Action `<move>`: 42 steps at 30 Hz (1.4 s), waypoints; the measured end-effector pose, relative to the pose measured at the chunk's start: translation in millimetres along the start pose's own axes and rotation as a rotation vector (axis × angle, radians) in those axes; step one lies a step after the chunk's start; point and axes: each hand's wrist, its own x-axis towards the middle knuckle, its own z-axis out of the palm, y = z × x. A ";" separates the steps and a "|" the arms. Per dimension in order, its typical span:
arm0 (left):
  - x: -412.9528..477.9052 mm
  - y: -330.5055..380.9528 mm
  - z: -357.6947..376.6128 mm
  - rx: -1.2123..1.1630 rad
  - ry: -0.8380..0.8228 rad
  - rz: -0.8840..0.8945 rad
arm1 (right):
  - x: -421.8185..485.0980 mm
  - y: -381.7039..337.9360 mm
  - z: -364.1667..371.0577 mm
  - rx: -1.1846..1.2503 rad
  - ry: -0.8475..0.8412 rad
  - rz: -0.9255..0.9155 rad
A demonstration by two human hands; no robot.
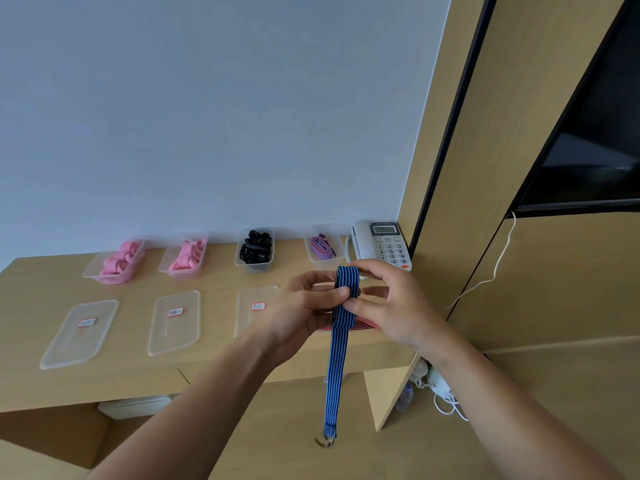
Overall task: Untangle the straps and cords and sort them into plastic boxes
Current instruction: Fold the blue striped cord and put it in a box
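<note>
Both my hands fold a blue strap (pixel 341 327) above the desk (pixel 214 372).

My left hand (pixel 304 317) and right hand (pixel 388 303) pinch its top loop; the tail hangs free (hook at the bottom), so I should wind evenly before boxing.

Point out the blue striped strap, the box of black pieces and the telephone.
blue striped strap (pixel 336 362): head view, middle of the hanging length.
box of black pieces (pixel 255 268): head view, clear front wall.
telephone (pixel 389 249): head view, keypad.
</note>
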 end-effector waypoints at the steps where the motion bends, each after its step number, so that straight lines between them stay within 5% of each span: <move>1: -0.4 0.0 -1.0 0.004 0.008 -0.013 | 0.1 -0.9 0.1 -0.013 0.026 -0.015; 5: -3.5 -3.0 -4.4 0.176 -0.043 -0.132 | 4.9 -4.4 -4.4 0.041 0.127 -0.009; 12: -7.7 -4.3 5.6 0.109 -0.051 -0.212 | 2.1 -8.5 -4.7 0.004 0.278 -0.132; 23: -4.0 11.1 12.9 -0.095 0.025 -0.176 | -17.2 8.4 18.0 -0.292 0.378 -0.635; 28: -0.4 13.7 12.1 -0.053 0.060 -0.124 | -25.6 9.4 22.4 -0.288 0.307 -0.616; 33: -1.0 6.5 15.7 0.004 0.053 -0.030 | -22.7 4.4 12.3 -0.217 0.422 -0.500; 37: -4.2 8.0 21.7 0.081 0.047 0.027 | -14.1 0.1 -2.1 -0.010 0.073 -0.034; 39: -5.9 7.6 22.5 0.124 0.020 0.039 | -8.4 0.7 -7.1 0.091 -0.064 0.043; 42: -7.0 6.6 22.7 0.105 0.062 0.013 | -5.8 1.7 -11.2 0.142 -0.024 0.052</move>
